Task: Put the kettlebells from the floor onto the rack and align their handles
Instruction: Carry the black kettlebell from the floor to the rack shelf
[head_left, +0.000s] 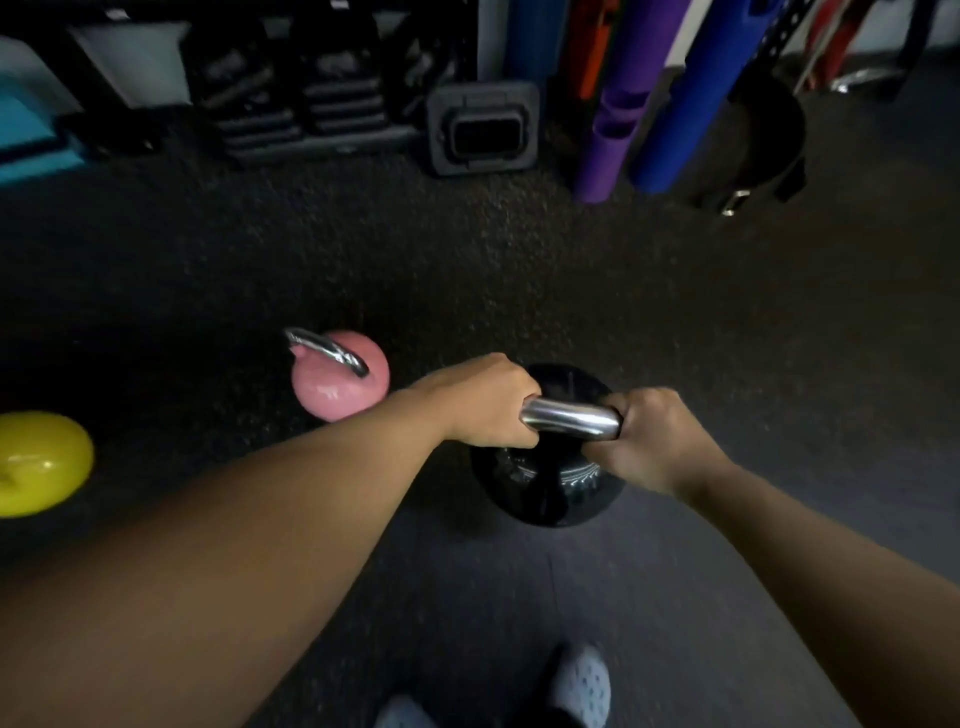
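A black kettlebell (545, 493) with a shiny steel handle is low in the middle of the view, over the dark floor. My left hand (483, 400) grips the handle's left end and my right hand (649, 436) grips its right end. Whether the kettlebell rests on the floor or hangs just above it, I cannot tell. A pink kettlebell (337, 382) with a steel handle stands on the floor to the left. A yellow kettlebell (36, 462) sits at the left edge, partly cut off. No kettlebell rack is identifiable in view.
Along the far wall stand stacked black weights (311, 114), a black block with a slot handle (483, 130), purple (618, 104) and blue (691, 104) rolled mats, and a teal step (26, 140). My shoes (582, 686) are at the bottom edge.
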